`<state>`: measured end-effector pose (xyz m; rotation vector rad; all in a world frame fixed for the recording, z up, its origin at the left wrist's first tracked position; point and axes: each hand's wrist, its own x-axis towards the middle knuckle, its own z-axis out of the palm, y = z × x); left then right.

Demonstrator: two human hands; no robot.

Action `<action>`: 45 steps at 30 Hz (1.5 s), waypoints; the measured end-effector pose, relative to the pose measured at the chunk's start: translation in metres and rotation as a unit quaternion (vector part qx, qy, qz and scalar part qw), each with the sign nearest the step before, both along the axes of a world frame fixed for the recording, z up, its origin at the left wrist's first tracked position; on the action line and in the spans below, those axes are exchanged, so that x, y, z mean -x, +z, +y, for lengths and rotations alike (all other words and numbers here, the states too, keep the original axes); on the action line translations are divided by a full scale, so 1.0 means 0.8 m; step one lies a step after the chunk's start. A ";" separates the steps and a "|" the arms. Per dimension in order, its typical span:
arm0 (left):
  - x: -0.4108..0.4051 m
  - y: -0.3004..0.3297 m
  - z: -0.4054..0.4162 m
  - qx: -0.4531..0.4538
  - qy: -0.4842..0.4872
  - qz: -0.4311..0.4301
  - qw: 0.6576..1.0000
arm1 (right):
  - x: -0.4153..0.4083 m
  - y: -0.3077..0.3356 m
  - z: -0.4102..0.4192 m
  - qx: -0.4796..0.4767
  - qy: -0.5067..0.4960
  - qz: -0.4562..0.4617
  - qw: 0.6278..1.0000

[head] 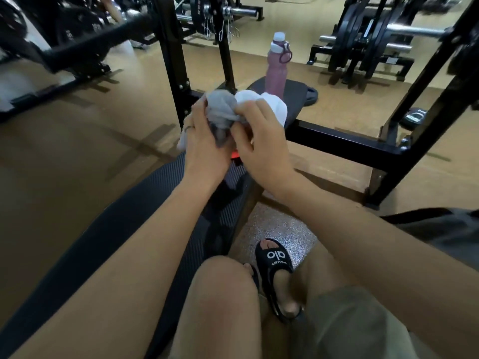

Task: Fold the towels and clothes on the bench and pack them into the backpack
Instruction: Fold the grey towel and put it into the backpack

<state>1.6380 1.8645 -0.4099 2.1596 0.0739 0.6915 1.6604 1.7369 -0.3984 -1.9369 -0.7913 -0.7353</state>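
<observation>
While both hands work above the desk:
Left hand: grip clamped on grey cloth.
Right hand: pinches same cloth.
White towel: at 2 o'clock, touching cloth.
Pink bottle: upright, 12 o'clock of towel.

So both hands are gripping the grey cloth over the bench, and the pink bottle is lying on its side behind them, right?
Not quite. In the head view the pink bottle stands upright on the bench. The left hand and right hand do grip the grey cloth.
</observation>
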 end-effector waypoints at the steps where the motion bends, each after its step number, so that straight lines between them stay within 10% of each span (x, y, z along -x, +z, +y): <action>1: 0.014 0.003 -0.001 -0.012 0.014 0.008 1.000 | 0.015 -0.003 -0.005 -0.003 0.008 0.028 1.000; 11: 0.117 0.004 0.008 -0.280 0.047 0.069 0.956 | 0.093 -0.049 -0.037 0.010 0.065 0.228 0.972; 21: 0.156 0.033 0.034 -0.204 -0.111 0.385 0.893 | 0.105 -0.058 -0.020 0.023 0.133 0.326 0.936; 32: 0.157 -0.026 0.094 -0.118 -0.060 0.296 0.946 | 0.087 -0.083 0.014 0.110 0.138 0.323 0.930; 45: 0.157 -0.038 0.123 -0.340 0.063 0.369 0.863 | 0.075 -0.105 0.036 0.187 0.099 0.190 0.959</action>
